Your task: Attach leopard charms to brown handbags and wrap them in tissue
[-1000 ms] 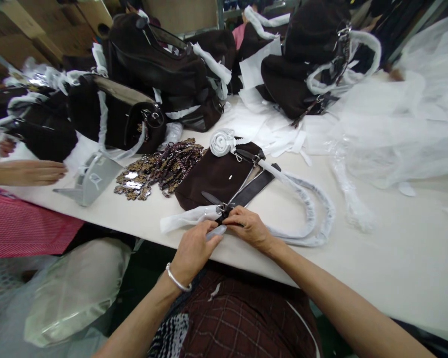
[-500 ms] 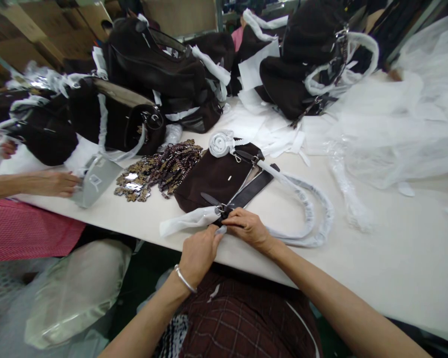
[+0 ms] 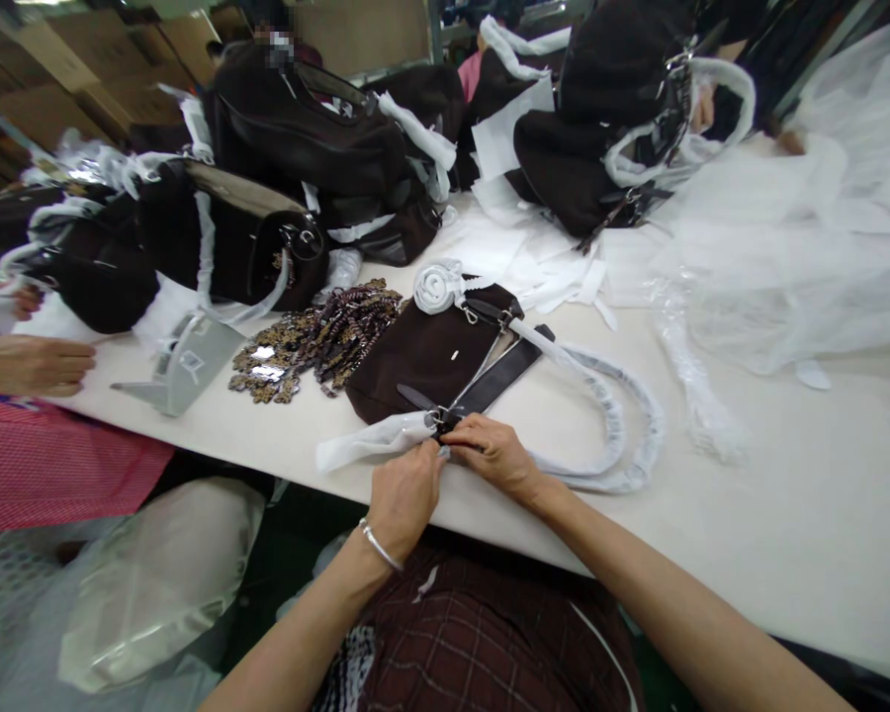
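Note:
A dark brown handbag (image 3: pixel 430 356) lies on the white table (image 3: pixel 786 514), with a wrapped strap (image 3: pixel 615 415) looping to its right. At the bag's near corner, my left hand (image 3: pixel 406 489) and my right hand (image 3: pixel 489 450) meet beside the metal ring of the strap end. Both are closed, fingertips pinched together. A bit of clear wrap shows between them; what else they grip is too small to tell. White wrapping (image 3: pixel 371 442) sticks out left of the ring. A coiled white strap (image 3: pixel 437 287) rests on the bag's far edge.
A pile of metallic and patterned tags (image 3: pixel 318 341) lies left of the bag. Beyond are several dark bags (image 3: pixel 311 129) and white sheets (image 3: pixel 756 218). At the left, another person's hand (image 3: pixel 37 364) is near a grey folded piece (image 3: pixel 193 366).
My left hand has turned and moved slightly up and right, closer to my right hand. The other person's hand has let go of the grey piece and drawn back left.

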Available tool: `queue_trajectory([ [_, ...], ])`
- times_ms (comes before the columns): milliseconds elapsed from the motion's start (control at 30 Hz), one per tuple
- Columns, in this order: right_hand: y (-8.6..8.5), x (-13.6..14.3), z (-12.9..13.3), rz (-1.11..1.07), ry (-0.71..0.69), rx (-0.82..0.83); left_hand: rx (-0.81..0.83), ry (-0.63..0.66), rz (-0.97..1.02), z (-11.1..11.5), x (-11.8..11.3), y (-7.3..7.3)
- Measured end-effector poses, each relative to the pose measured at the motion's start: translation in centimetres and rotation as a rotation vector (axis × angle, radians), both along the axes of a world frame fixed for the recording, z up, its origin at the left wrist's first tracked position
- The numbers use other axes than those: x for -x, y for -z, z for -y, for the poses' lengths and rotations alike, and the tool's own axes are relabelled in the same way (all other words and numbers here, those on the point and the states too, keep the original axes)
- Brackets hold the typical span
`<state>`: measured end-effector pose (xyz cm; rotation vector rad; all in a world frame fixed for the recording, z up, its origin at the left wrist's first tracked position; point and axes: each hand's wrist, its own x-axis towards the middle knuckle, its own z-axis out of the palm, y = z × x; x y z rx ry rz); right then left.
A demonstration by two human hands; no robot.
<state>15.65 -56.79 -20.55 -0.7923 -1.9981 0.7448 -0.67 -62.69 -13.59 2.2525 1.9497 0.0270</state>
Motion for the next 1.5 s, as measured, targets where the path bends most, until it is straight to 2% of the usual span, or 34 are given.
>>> queue_trajectory([
  [100, -0.6, -0.1, -0.3, 0.003, -0.069, -0.015, 0.04, -0.047, 0.266, -0.7, 1.0, -0.1],
  [200, -1.1, 0.9, -0.4, 0.01, -0.09, -0.031, 0.095, -0.12, 0.516, -0.9, 2.6, -0.6],
  [367, -0.3, 3.8, 0.0, 0.068, -0.091, -0.047, 0.3, -0.27, 0.689, -0.3, 5.1, -0.9],
  [467, 0.4, 4.4, 0.2, 0.072, -0.078, -0.069, 0.33, -0.292, 0.76, 0.2, 5.7, -0.6],
  [567, 0.5, 4.2, 0.3, 0.079, -0.091, -0.109, 0.211, -0.278, 0.669, 1.1, 5.6, -0.5],
  [700, 0.4, 4.1, 0.3, 0.08, -0.083, -0.12, -0.038, -0.144, 0.153, 2.7, 4.9, -0.5],
  [767, 0.4, 4.1, 0.3, 0.062, -0.076, -0.117, -0.124, -0.047, -0.021, 3.1, 4.6, -0.6],
  [900, 0.5, 4.3, 0.2, 0.038, -0.077, -0.101, -0.194, 0.033, -0.146, 2.9, 4.3, -0.8],
  [1067, 0.8, 4.3, 0.0, 0.03, -0.066, -0.101, -0.228, 0.027, -0.156, 2.1, 4.2, -0.6],
  [1167, 1.1, 4.2, 0.0, 0.014, -0.085, -0.115, -0.166, -0.032, -0.122, 1.9, 4.1, 0.0],
  [1367, 0.9, 3.9, 0.0, 0.002, -0.132, -0.118, 0.062, -0.161, 0.246, 0.9, 4.4, 1.0],
  [1500, 0.7, 3.7, 0.0, -0.004, -0.135, -0.079, 0.012, -0.234, 0.416, 0.6, 4.0, 1.3],
])
